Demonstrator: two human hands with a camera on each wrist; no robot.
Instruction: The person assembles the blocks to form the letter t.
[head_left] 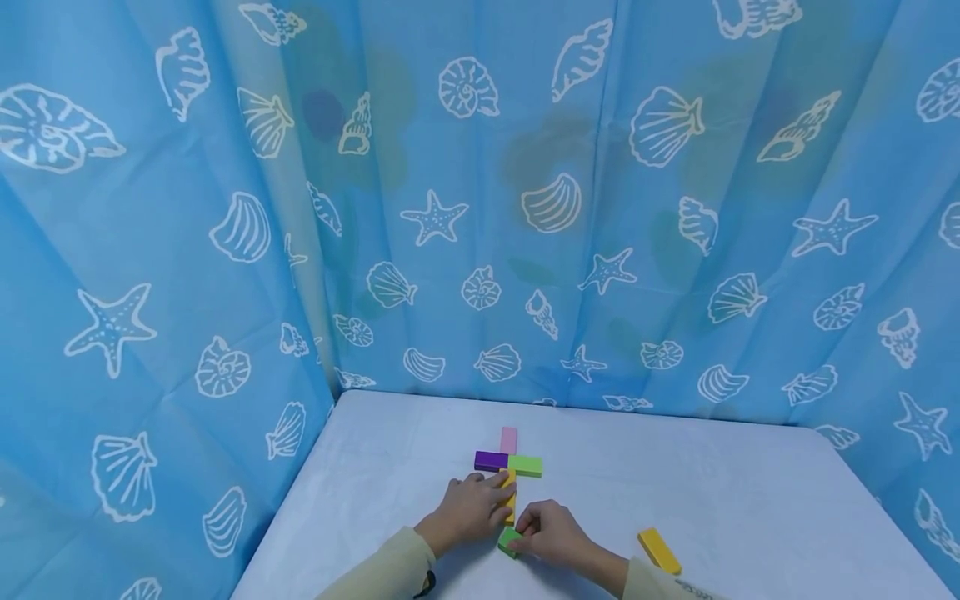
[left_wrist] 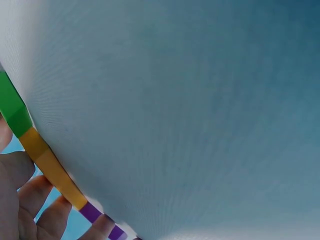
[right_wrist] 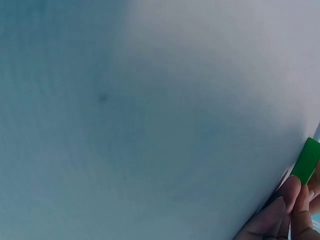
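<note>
My left hand rests against a long yellow block, its fingertips touching the block and partly covering it. In the left wrist view, the thumb and fingers lie along one side of this yellow block. My right hand pinches a green block at the yellow block's near end. The green block also shows between fingertips in the right wrist view. Beyond the yellow block lie a purple block on the left, a light green block on the right and a pink block farthest away.
Another yellow block lies by itself on the white table, to the right near my right forearm. A blue curtain with white shell and starfish prints hangs behind the table and along its left side.
</note>
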